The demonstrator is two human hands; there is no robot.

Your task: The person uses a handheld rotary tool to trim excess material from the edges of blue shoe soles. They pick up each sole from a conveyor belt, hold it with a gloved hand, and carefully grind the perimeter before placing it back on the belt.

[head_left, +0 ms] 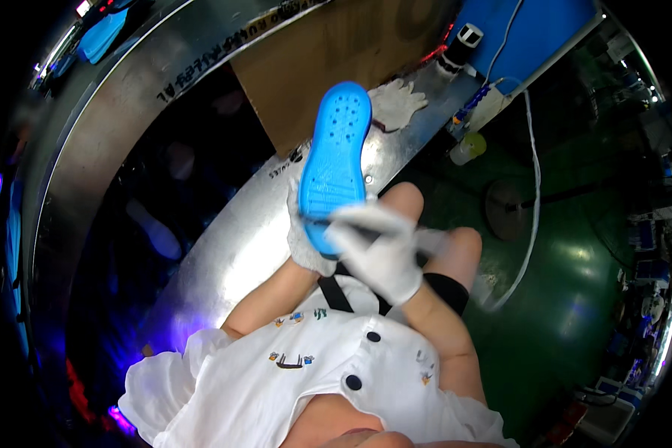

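A bright blue shoe sole point(334, 160) is held up in front of me. Small dark holes dot its upper end, and ridges cross its lower part. My left hand point(304, 243), in a pale knit glove, is closed around the sole's lower end from the left and behind. Over that same end lies my right hand point(384, 257), also in a white glove and smeared by motion. Its fingers look curled, with a thin dark streak beside them. What that streak belongs to is too blurred to name.
A curved metal table edge point(228, 254) runs before me, around a dark recess holding a pale sole-shaped piece point(154, 229). Beyond the blue sole are a cardboard sheet point(291, 82), a spare glove point(397, 104) and a black-and-white cylinder point(461, 46). A white hose point(536, 187) hangs over the green floor.
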